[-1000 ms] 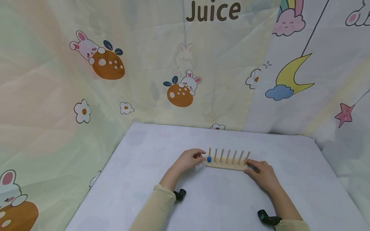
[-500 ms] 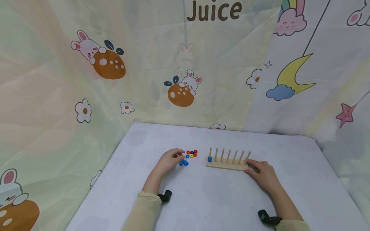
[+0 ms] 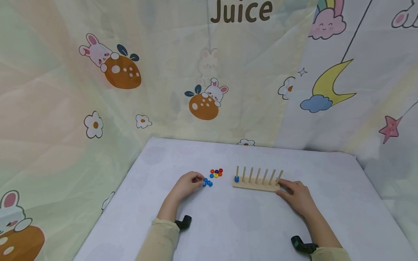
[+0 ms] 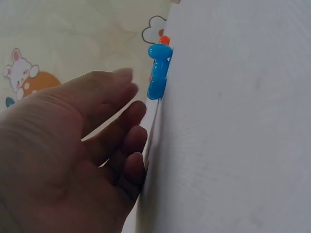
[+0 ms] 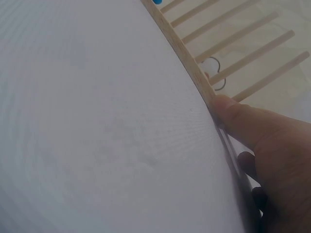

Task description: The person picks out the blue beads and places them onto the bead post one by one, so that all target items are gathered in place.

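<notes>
My left hand (image 3: 187, 186) is beside a small cluster of blue beads (image 3: 208, 183), its fingers loosely bent and nothing between them. In the left wrist view, the fingertips end just short of these blue beads (image 4: 158, 87). A wooden peg board (image 3: 254, 186) with a row of upright pegs stands to the right. Its leftmost peg carries a blue bead (image 3: 236, 179). My right hand (image 3: 298, 197) pinches the board's right end, and the right wrist view has the thumb (image 5: 228, 109) on the front edge below the last peg.
Just behind the blue cluster lies a second group of beads (image 3: 216, 175) in red, orange, yellow, purple and blue. All rest on a table (image 3: 248, 224) with a white cloth. A printed fabric wall (image 3: 163, 72) rises directly behind the table.
My left hand has moved left from beside the peg board, uncovering the beads, then lowered slightly to the blue cluster. My right hand stays on the board's end.
</notes>
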Motion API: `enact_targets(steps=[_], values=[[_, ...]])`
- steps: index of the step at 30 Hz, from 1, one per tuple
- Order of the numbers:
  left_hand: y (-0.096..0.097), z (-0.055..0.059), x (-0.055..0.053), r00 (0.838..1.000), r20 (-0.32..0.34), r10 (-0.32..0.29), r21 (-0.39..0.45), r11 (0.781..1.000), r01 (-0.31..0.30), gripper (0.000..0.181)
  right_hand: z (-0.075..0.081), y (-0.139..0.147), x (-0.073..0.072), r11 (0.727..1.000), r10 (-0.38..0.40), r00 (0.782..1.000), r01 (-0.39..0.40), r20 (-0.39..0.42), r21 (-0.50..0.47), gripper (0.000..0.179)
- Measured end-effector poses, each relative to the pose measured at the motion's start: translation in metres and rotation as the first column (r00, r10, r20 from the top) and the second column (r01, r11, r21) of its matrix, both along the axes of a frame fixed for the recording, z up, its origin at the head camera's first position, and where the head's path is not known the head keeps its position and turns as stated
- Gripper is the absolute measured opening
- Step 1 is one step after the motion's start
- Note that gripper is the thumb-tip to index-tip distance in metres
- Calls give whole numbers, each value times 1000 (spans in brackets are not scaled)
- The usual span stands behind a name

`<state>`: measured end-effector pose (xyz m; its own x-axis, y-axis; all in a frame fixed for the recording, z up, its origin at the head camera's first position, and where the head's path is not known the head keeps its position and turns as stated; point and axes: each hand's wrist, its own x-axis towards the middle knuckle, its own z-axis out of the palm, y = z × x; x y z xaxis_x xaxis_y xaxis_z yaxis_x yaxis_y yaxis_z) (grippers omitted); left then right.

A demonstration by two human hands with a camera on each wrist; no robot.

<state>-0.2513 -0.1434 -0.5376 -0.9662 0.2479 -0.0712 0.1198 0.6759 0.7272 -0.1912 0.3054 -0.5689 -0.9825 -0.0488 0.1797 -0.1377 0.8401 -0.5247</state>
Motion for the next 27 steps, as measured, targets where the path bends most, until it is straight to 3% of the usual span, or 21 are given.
enact_targets(steps=[11,27], values=[[-1,-6,3,998,-48,-33,-26,999,32,16,1,-2,0,1000,-5,1000,5,1,4,55],[3,-11,1,995,-65,-70,-85,994,65,15,3,-2,2,1000,-9,1000,9,19,-8,55]])
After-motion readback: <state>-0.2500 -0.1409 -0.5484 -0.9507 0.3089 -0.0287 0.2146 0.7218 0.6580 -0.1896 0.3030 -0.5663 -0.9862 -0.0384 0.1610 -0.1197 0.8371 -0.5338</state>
